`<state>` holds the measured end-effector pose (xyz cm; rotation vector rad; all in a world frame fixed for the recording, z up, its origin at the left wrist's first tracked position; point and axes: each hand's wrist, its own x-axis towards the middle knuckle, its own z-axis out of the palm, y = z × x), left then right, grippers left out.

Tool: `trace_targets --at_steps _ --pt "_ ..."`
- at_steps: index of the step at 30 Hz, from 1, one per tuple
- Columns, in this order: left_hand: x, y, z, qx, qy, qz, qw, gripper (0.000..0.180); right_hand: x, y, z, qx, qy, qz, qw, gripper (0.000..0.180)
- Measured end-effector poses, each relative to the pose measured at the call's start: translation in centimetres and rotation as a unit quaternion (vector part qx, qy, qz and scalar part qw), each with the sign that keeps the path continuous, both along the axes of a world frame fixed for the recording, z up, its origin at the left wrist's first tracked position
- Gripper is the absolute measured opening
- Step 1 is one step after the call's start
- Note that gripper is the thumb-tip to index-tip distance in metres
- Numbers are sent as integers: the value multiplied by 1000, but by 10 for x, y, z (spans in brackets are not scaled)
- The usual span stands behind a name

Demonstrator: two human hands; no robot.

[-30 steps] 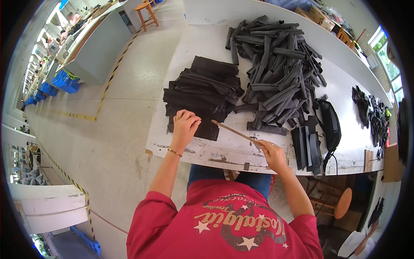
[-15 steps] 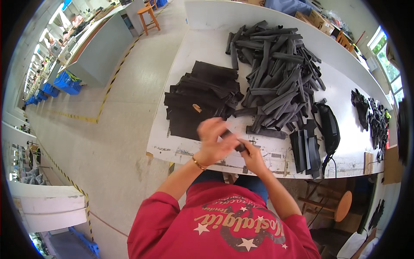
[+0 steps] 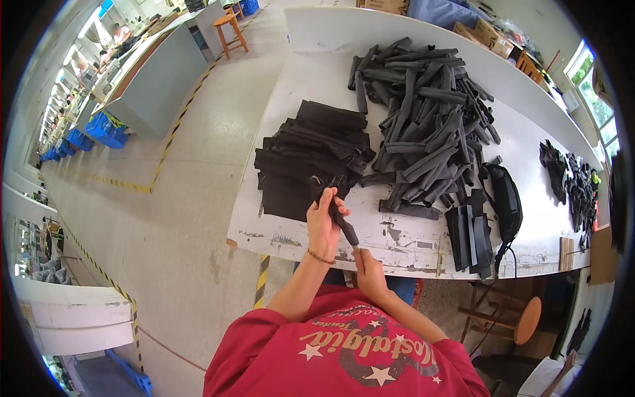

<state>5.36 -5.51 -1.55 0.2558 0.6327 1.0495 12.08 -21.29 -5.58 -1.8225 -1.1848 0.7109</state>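
My left hand (image 3: 322,221) is closed around a black fabric tube (image 3: 345,229) that slants down to the right, above the table's front edge. At the tube's lower end, my right hand (image 3: 371,273) grips a thin pale stick (image 3: 356,248); how far it reaches into the tube is hidden. Flat black fabric pieces (image 3: 284,178) lie stacked just beyond my left hand. Gathered black cloth and a small tan thing (image 3: 317,180) show at my left fingertips; I cannot make out what the tan thing is. Farther right rises a big heap of dark grey fabric tubes (image 3: 423,126).
All this lies on a white table (image 3: 291,73) with a raised back panel. To the right are folded black strips (image 3: 468,231), a black bag (image 3: 506,202) and dark cloth pieces (image 3: 567,175). A wooden stool (image 3: 527,320) stands beneath the right side.
My left hand has moved from a blurred, open-fingered pose to a closed grip on the tube. My right hand has moved down and left, and the tube now hangs longer between both hands.
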Motion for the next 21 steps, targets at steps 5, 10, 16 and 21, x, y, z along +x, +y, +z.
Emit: trace_targets --at_steps 5,10,16,21 --pt "-8 11 -8 -12 71 3 997 20 12 -36 3 -53 6 64 996 12" --pt "-14 23 15 74 87 9 993 21 39 -87 13 -115 -4 127 985 14" --pt "-14 38 7 25 82 54 995 23 81 -124 65 -198 1 156 968 15" --pt "-3 33 2 -10 24 71 997 23 109 -131 58 -150 43 82 984 17"
